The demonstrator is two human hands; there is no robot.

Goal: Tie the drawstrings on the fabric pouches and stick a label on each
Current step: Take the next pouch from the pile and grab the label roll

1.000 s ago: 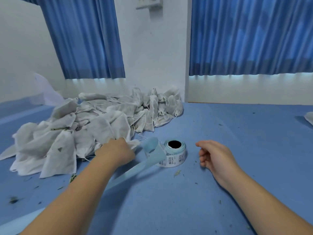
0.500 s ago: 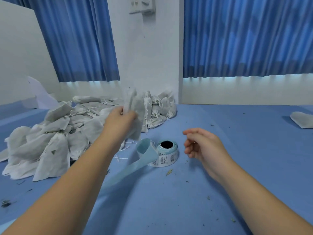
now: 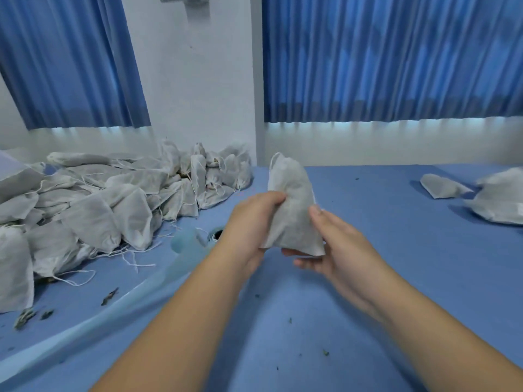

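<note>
I hold one white fabric pouch (image 3: pixel 293 205) upright above the blue table, its drawstring mouth pointing up. My left hand (image 3: pixel 252 219) grips its left side with curled fingers. My right hand (image 3: pixel 329 241) cups the lower right corner, thumb on the front and fingers under the base. A big pile of white pouches (image 3: pixel 107 205) with loose strings lies at the left. The label roll (image 3: pixel 216 234) is mostly hidden behind my left wrist; its pale blue backing strip (image 3: pixel 184 247) trails toward the lower left.
Two more pouches lie at the far right, a small one (image 3: pixel 441 186) and a larger one (image 3: pixel 501 198) cut by the frame edge. Dark crumbs (image 3: pixel 110 295) dot the blue table (image 3: pixel 368 278). Blue curtains and a white wall stand behind.
My left hand lifted a pouch from the pile and carried it right to the centre. My right hand came up and took hold of its lower corner.
</note>
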